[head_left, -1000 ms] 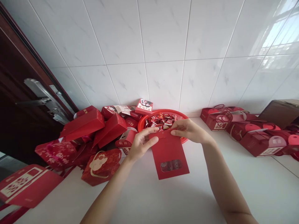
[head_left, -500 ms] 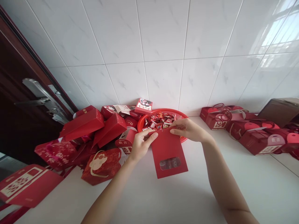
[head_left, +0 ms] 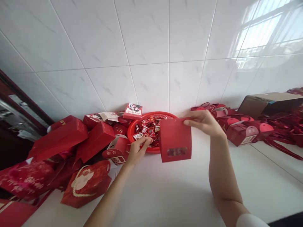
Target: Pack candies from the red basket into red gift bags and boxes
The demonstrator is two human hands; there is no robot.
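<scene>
A red paper bag with a small clear window [head_left: 175, 135] hangs upright from my right hand [head_left: 204, 123], whose thumb and fingers pinch its top right edge. Wrapped candies show through the window. My left hand [head_left: 139, 150] is off the bag, over the front left rim of a round red basket [head_left: 131, 138]. Its thumb and fingertips are pressed together by the candies [head_left: 148, 127]; whether anything is between them is too small to tell. The bag covers the basket's right part.
Red gift boxes [head_left: 59, 135] are heaped at the left, with a rope-handled one [head_left: 86, 183] in front. A small printed box [head_left: 133, 111] sits behind the basket. More red boxes [head_left: 242, 132] and a brown carton [head_left: 267, 104] stand at the right, along the tiled wall [head_left: 151, 85].
My left hand has let go of the bag and moved down-left to the basket's rim. My right hand has moved right with the bag. The view has turned rightward.
</scene>
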